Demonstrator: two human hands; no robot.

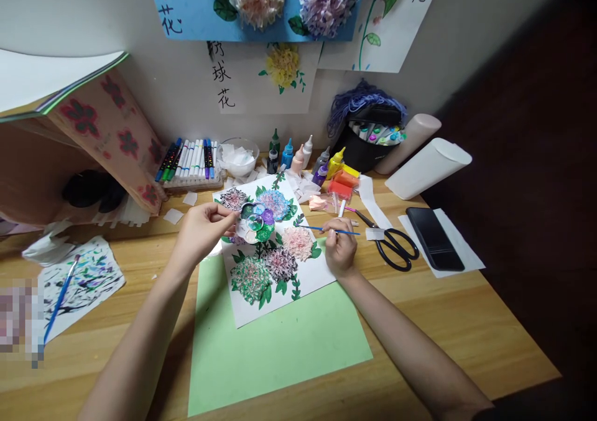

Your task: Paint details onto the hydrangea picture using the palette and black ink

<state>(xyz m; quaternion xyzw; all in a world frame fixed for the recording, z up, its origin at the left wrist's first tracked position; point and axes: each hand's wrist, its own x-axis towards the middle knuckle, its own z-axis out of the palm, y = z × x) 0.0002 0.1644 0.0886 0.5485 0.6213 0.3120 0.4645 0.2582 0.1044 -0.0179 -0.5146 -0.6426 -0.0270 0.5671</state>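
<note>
One palette (256, 222), pinched by left fingers (224, 214), partly hides the flower sheet (249, 314); right fingers (337, 226) clasp a brush (312, 227), tip contact unclear.

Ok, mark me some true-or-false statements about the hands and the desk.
1. The left hand holds a paint palette. True.
2. The right hand is empty. False: it holds a blue brush.
3. The flower picture lies partly over the green sheet. True.
4. Scissors lie between the right hand and the phone. True.
5. The phone lies on the green sheet. False: it lies on white paper.
6. A second brush stands upright. False: it lies on paint-smeared paper.
</note>
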